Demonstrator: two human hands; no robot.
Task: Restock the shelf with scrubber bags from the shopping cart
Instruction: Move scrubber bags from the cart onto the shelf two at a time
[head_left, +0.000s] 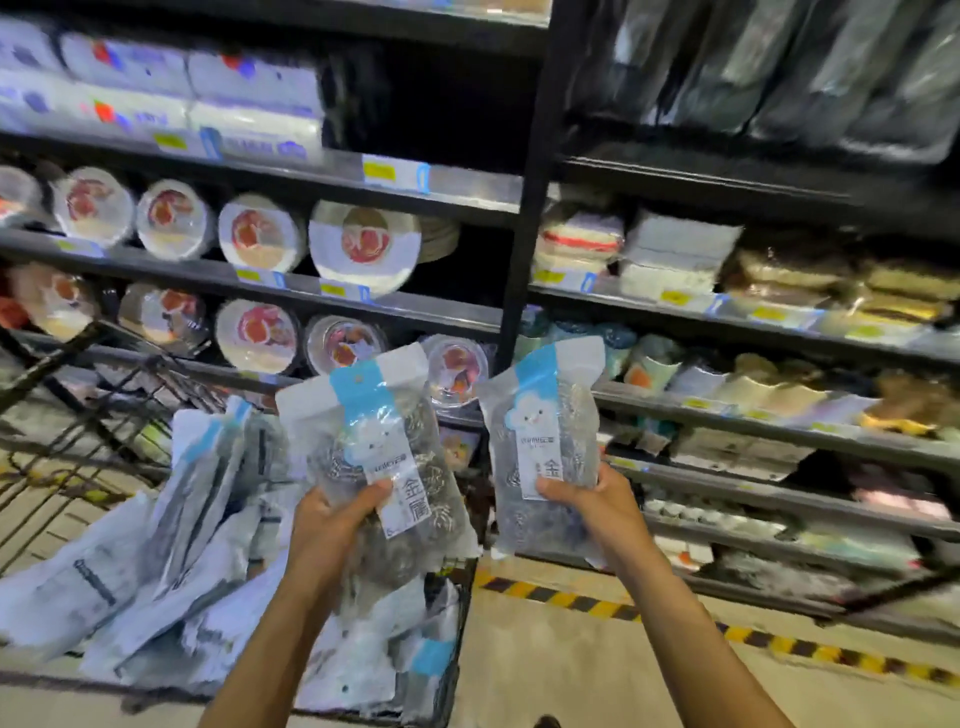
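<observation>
Head view: left hand (332, 512) and right hand (587, 501) each pinch one scrubber bag (374, 457) by its lower half, labels upright, raised from the cart (447, 670) toward the shelf (779, 421), presumably for placement.

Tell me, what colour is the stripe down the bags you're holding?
Light blue on a white top, on both the left bag and the right bag; the head view shows it.
</observation>
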